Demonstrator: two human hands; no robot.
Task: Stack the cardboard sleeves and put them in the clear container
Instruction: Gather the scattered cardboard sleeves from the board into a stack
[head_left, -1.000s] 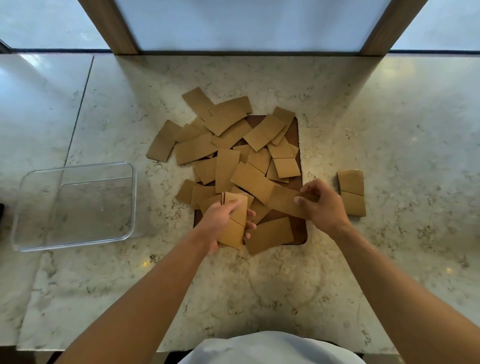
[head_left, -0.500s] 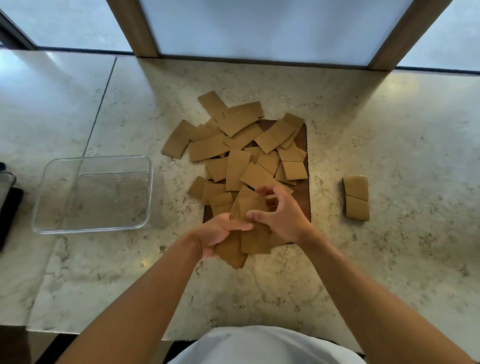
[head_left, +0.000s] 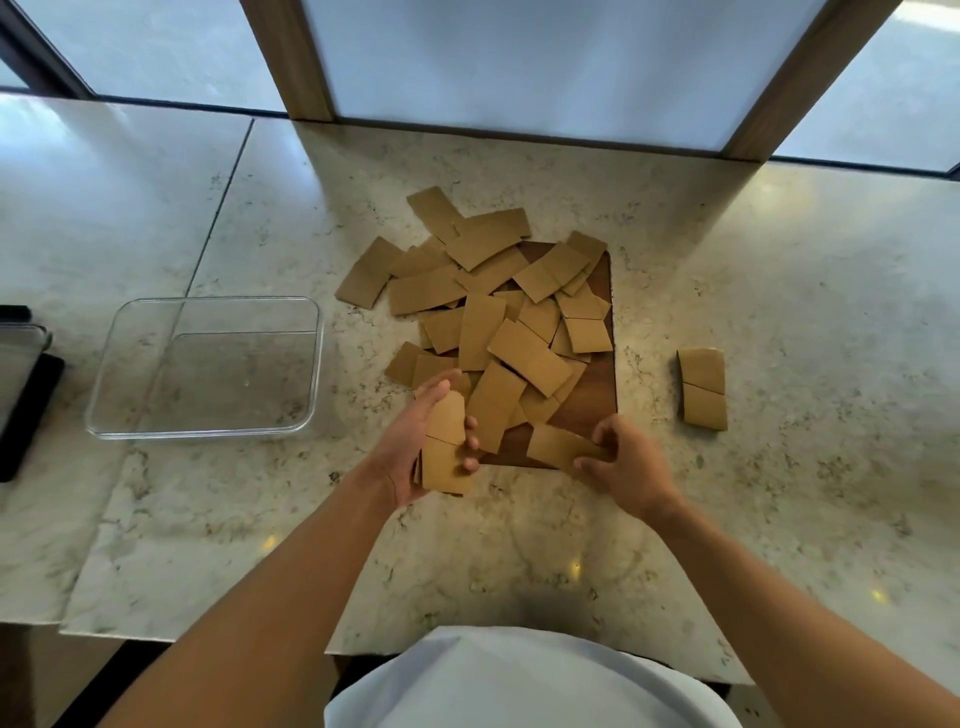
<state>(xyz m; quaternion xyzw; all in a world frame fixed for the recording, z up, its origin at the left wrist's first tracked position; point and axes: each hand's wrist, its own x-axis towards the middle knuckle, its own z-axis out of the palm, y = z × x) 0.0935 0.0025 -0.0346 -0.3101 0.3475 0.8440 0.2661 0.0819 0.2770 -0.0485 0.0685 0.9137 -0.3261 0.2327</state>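
Several flat brown cardboard sleeves (head_left: 498, 306) lie scattered in a heap over a dark wooden board (head_left: 592, 395) on the marble counter. My left hand (head_left: 410, 447) is shut on a small stack of sleeves (head_left: 444, 449), held upright at the heap's near left edge. My right hand (head_left: 626, 467) pinches one loose sleeve (head_left: 558, 444) at the board's near edge. The clear container (head_left: 208, 364) sits to the left with nothing in it. A separate sleeve pile (head_left: 701, 387) lies to the right of the board.
The marble counter (head_left: 779, 312) ends at window frames at the back. Dark objects (head_left: 26, 384) sit at the far left edge beside the container. A counter seam (head_left: 218, 208) runs behind the container.
My hands have separated: the left now holds the stack alone at the left, while the right moved right and took hold of another sleeve at the board's near edge.
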